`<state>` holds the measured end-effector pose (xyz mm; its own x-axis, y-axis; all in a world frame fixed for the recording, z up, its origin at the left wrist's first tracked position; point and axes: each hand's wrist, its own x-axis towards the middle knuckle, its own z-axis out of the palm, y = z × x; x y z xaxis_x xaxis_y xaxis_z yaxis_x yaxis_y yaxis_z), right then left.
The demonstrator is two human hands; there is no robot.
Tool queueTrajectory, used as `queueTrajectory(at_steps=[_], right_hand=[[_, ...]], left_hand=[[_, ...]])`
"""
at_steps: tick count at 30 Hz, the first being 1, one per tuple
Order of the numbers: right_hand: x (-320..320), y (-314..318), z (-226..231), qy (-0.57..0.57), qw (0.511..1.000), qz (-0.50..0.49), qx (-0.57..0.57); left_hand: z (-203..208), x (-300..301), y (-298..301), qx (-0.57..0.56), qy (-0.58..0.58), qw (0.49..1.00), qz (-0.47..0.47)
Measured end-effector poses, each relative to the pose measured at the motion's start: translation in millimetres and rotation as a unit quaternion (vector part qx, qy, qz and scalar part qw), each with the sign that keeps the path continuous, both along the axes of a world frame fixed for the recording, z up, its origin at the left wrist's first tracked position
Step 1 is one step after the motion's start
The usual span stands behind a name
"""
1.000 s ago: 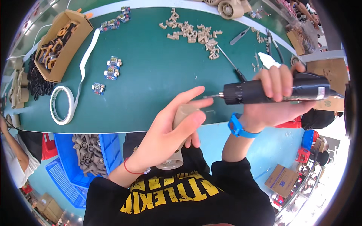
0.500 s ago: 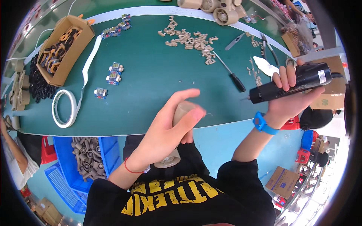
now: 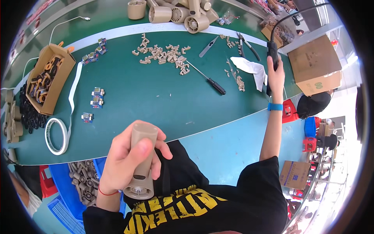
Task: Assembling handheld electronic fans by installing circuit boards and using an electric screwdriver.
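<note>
Low in front of my body, my left hand [image 3: 124,158] is closed around a beige handheld fan [image 3: 143,168]. Its handle points up and its round head, with a metal shaft inside, faces down toward my shirt. Stretched out at the table's right side, my right hand [image 3: 276,77] grips a black electric screwdriver [image 3: 272,50] with a cord rising from its top. The fingers and hand hide much of the tool's body. Beside that hand lies a crumpled white cloth [image 3: 251,71].
On the green table [image 3: 156,113] lie small beige parts [image 3: 163,54], a screwdriver [image 3: 215,85], tweezers [image 3: 208,46], pliers [image 3: 247,46], blue circuit boards [image 3: 97,97] and a tape roll [image 3: 47,136]. Fan bodies [image 3: 159,15] stand behind; a carton [image 3: 316,64] is at right, a blue crate [image 3: 58,181] below.
My right hand has moved out to the right and away from me, and the electric screwdriver has turned upright. My left hand has come lower and left, with the fan more in sight.
</note>
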<state>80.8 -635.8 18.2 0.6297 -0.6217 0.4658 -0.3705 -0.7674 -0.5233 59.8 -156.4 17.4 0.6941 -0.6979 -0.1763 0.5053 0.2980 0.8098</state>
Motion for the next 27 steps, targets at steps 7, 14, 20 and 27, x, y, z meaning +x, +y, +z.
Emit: queueTrajectory(at_steps=[7, 14, 20, 27], right_hand=[[-32.4, 188.4, 28.5, 0.047, 0.881, 0.467, 0.064], [-40.0, 252.4, -0.1, 0.138, 0.803, 0.548, 0.191], [-45.7, 243.3, -25.3, 0.139, 0.855, 0.426, 0.261], [-45.2, 223.5, -19.5, 0.092, 0.875, 0.475, 0.002]], left_hand=[[7.9, 28.9, -20.6, 0.116, -0.026, 0.989, -0.087], [11.3, 57.1, -36.4, 0.218, -0.070, 0.934, -0.276], [32.6, 51.9, -13.8, 0.432, -0.327, 0.817, -0.197], [1.9, 20.5, 7.5, 0.453, -0.565, 0.690, -0.010]])
